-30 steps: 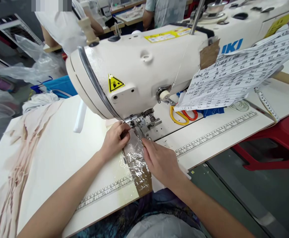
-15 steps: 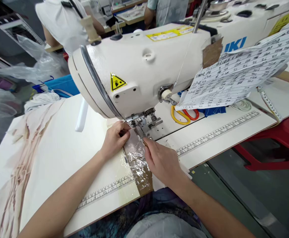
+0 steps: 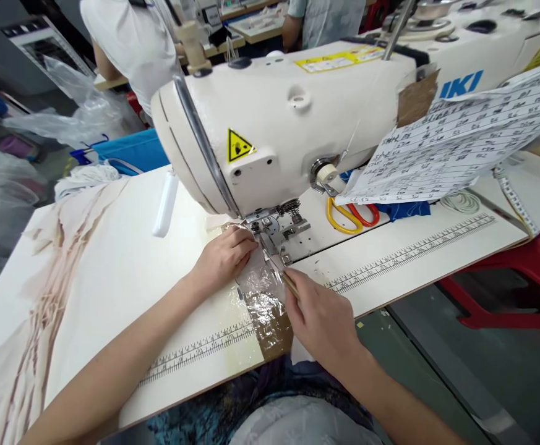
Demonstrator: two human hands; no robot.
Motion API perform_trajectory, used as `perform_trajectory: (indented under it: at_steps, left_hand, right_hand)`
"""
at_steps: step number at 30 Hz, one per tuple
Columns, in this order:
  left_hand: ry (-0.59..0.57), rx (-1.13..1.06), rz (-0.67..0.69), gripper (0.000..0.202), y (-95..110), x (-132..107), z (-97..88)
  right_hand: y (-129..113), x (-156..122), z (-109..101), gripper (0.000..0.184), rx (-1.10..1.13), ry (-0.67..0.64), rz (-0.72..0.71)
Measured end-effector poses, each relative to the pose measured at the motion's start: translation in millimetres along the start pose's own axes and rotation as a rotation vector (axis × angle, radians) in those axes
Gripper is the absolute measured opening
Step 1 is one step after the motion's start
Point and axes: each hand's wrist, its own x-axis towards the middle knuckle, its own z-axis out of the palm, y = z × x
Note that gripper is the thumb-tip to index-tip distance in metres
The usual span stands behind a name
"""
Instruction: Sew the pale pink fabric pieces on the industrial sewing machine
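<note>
The white sewing machine (image 3: 270, 117) stands over the table, its needle and presser foot area (image 3: 263, 225) right at my left hand. My left hand (image 3: 227, 254) has its fingers curled together beside the presser foot, over a bit of pale thin fabric (image 3: 218, 221); what lies under the fingertips is hidden. My right hand (image 3: 323, 315), lower and nearer me, pinches a narrow tan strip (image 3: 291, 284) that runs up toward the metal guide (image 3: 272, 252). Whether it is cloth or a slim tool is unclear. Shiny clear film (image 3: 267, 306) lies between the hands.
Scissors with yellow and red handles (image 3: 345, 217) lie under the machine arm. A handwritten sheet (image 3: 455, 139) hangs at the right. Pinkish fabric strips (image 3: 49, 315) spread along the left. A white oblong object (image 3: 165, 204) lies behind. A red stool (image 3: 524, 272) stands at right.
The view has shifted slightly. My left fingers have curled down beside the presser foot. My right hand has drawn a little back, and more of the tan strip shows.
</note>
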Motion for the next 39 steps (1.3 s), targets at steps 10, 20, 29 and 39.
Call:
perform_trajectory:
  at_steps: [10, 20, 29, 39]
  left_hand:
    - [-0.165, 0.178, -0.102, 0.037, 31, -3, -1.3]
    - [-0.154, 0.147, -0.178, 0.038, 51, -13, -0.4]
    - [-0.115, 0.148, -0.167, 0.039, 48, -15, 2.7]
    - [-0.124, 0.044, -0.23, 0.041, 37, -16, 4.5]
  right_hand:
    - [-2, -86, -44, 0.031, 0.4, -0.204, 0.01]
    - [3, -106, -34, 0.025, 0.513, -0.277, 0.274]
    - [-1, -108, -31, 0.03, 0.692, -0.223, 0.609]
    - [-14, -90, -16, 0.032, 1.449, -0.234, 0.913]
